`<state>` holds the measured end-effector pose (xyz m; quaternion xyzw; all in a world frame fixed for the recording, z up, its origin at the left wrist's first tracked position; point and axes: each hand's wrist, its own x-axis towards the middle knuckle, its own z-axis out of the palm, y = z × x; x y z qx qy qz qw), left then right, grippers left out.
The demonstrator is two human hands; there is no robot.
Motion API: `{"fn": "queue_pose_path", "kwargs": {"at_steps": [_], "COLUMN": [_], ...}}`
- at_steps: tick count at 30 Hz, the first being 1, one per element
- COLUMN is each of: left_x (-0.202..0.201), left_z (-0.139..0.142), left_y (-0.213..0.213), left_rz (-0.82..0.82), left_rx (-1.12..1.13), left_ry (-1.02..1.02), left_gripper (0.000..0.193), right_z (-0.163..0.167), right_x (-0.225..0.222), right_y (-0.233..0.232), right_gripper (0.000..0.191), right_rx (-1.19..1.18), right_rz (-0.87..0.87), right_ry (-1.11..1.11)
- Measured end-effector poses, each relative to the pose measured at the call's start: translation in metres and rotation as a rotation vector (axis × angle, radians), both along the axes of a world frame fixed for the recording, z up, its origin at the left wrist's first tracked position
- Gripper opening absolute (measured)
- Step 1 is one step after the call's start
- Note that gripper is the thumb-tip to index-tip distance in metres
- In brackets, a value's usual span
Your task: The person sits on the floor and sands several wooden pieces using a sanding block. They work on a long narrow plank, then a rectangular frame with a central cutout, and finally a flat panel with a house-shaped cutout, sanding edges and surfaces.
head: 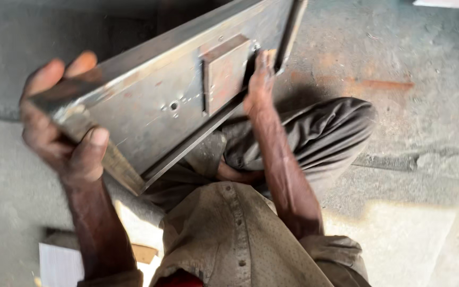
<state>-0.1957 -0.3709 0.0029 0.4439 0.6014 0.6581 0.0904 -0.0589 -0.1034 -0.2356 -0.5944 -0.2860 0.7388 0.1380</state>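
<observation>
At the left of the frame our left hand (62, 133) grips the near end of a long metal panel (150, 95), thumb across its face and fingers curled behind. The panel runs up toward the upper middle, tilted, held off the concrete floor (415, 106). A square plate (224, 72) sits on its face. Just right of it, our right hand (260, 79) presses against the panel's lower edge, fingers closed on it.

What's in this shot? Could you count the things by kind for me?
Hands: 2, the left hand and right hand, both gripping the panel.
Metal panels: 1, a grey metal panel with a raised square block on it.
White sheets on the floor: 1, the white sheet.
Total: 4
</observation>
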Motion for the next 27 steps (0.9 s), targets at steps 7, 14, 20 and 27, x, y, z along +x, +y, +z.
{"fn": "queue_pose_path", "kwargs": {"at_steps": [7,14,20,27], "left_x": [-0.011,-0.023,-0.031,-0.048], "left_z": [-0.006,-0.006,-0.011,-0.021], "left_y": [-0.01,-0.015,-0.018,-0.022], "left_rz": [0.017,-0.008,-0.029,0.016], "left_rx": [-0.035,-0.052,-0.027,-0.105], "left_ry": [-0.053,-0.072,-0.052,0.03], "left_gripper": [0.079,0.073,0.073,0.074], "right_z": [0.015,0.03,0.002,0.016], "right_x": [-0.01,-0.002,-0.002,0.004], "right_y": [0.004,-0.007,0.034,0.068], "right_gripper": [0.09,0.097,0.081,0.06], "right_rx": [-0.02,0.113,0.814,1.707], "right_rz": [-0.085,0.037,0.272,0.827], "right_ry": [0.06,0.051,0.164,0.13]}}
